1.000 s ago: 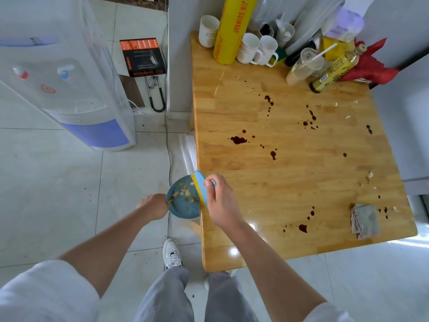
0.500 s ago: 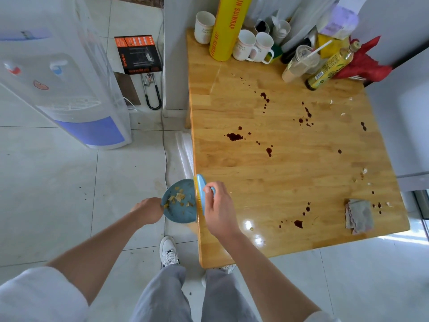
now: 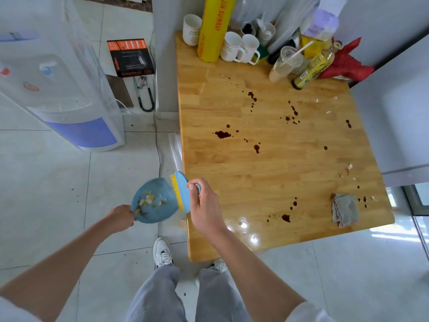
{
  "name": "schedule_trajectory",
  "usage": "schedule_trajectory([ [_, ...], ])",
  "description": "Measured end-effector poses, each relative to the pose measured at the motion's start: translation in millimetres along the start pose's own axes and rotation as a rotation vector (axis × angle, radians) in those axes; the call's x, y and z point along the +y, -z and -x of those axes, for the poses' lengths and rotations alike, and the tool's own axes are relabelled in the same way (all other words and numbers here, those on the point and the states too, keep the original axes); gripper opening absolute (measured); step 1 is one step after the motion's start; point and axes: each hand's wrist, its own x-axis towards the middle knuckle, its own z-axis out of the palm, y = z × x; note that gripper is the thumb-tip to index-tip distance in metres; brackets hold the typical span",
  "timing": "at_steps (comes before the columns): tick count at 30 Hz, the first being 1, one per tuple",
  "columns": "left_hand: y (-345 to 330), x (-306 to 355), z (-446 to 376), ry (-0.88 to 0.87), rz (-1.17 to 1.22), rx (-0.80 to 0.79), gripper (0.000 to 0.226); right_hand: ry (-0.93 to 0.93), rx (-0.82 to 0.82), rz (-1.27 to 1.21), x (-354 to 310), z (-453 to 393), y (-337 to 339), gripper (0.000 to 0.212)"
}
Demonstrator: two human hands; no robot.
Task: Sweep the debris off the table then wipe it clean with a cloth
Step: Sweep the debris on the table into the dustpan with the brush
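Debris (image 3: 146, 200), a small heap of pale yellow crumbs, lies in one blue dustpan (image 3: 153, 201) held off the left edge of the wooden table (image 3: 274, 182). One left hand (image 3: 121, 218) grips the dustpan at its near rim. One right hand (image 3: 204, 206) curls round the handle of one blue brush (image 3: 182, 190), whose yellow bristles touch the dustpan's open side. One grey cloth (image 3: 344, 209) lies crumpled near the table's right front corner, untouched. Dark red stains (image 3: 222, 134) dot the tabletop, with a few pale scraps (image 3: 349, 166) along the right edge. At the back stand three white mugs (image 3: 229, 46), one yellow roll (image 3: 214, 27), one bottle (image 3: 312, 67) and one plastic cup (image 3: 284, 63).
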Motion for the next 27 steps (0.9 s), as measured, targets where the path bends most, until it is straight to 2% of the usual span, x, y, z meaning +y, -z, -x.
schedule_trajectory([
  [3, 10, -9, 11, 0.055, 0.251, 0.080, 0.028, 0.013, 0.045, -0.023, 1, 2, 17, 0.025],
  [7, 28, 13, 28, 0.079, 0.414, 0.132, 0.025, -0.011, 0.136, -0.057, -1, 1, 48, 0.027],
  [14, 37, 127, 72, -0.123, 0.407, 0.141, 0.031, -0.151, 0.419, -0.130, 31, 28, 172, 0.019],
  [18, 8, 200, 108, -0.222, 0.361, 0.107, 0.036, -0.192, 0.479, -0.161, 71, 53, 243, 0.022],
  [27, -138, 372, 172, -0.308, 0.381, 0.077, 0.040, -0.275, 0.542, -0.217, 220, 164, 409, 0.015],
])
